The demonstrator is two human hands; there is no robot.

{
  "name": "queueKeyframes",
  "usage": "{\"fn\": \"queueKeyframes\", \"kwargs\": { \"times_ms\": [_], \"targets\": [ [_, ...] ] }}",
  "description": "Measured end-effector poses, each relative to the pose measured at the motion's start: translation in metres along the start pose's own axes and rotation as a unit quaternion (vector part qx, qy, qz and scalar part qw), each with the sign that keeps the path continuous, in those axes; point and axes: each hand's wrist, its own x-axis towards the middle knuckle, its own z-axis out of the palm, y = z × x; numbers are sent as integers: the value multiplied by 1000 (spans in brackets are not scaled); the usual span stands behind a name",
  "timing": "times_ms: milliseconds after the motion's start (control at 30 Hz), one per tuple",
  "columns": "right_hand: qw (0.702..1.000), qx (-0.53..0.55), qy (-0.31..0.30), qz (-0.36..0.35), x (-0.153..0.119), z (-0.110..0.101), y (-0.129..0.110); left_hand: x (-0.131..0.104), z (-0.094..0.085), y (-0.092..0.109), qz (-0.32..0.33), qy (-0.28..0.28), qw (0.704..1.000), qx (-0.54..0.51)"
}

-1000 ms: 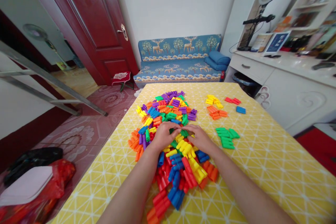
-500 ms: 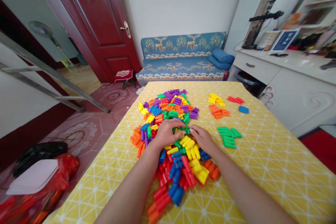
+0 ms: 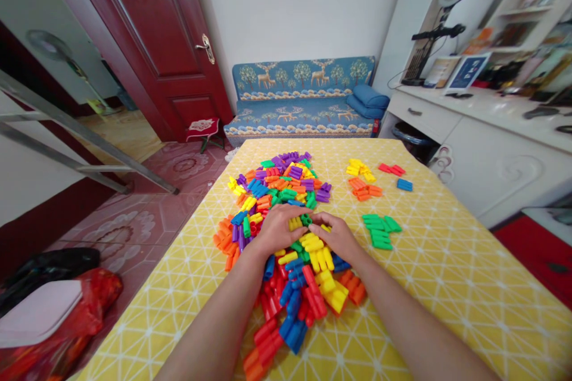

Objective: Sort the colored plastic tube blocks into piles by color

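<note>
A long heap of coloured plastic pieces (image 3: pixel 286 190) lies on the yellow patterned tablecloth (image 3: pixel 429 262). Over its middle, my left hand (image 3: pixel 281 227) has its thumb and fingers curved round a green piece (image 3: pixel 306 219). My right hand (image 3: pixel 333 233) is bent close on the right side of that piece, above some yellow pieces (image 3: pixel 311 243); what its fingertips hold, if anything, is too small to tell. Red and blue pieces (image 3: pixel 292 297) lie between my forearms.
Right of the heap lie small groups of yellow (image 3: pixel 360 169), orange (image 3: pixel 364 189), red (image 3: pixel 391 169) and green pieces (image 3: pixel 381 230), and a blue piece (image 3: pixel 404 184). A patterned sofa (image 3: pixel 304 101) stands beyond the table.
The whole view has shifted, so the scene sits a little further left. My right hand's fingers have moved off the green piece's right end and curled lower beside it.
</note>
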Motion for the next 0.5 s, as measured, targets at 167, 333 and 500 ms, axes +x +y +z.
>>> {"fn": "queueKeyframes", "kwargs": {
  "times_ms": [167,333,500],
  "targets": [
    [1000,-22,9,-16,0,3,0,3,2,-3,-8,8,999,-37],
    [995,-79,44,-46,4,0,-4,3,3,-6,-14,19,996,-89],
    [973,-17,232,-11,17,-59,9,2,5,-8,-9,23,995,-96]
  ]
}}
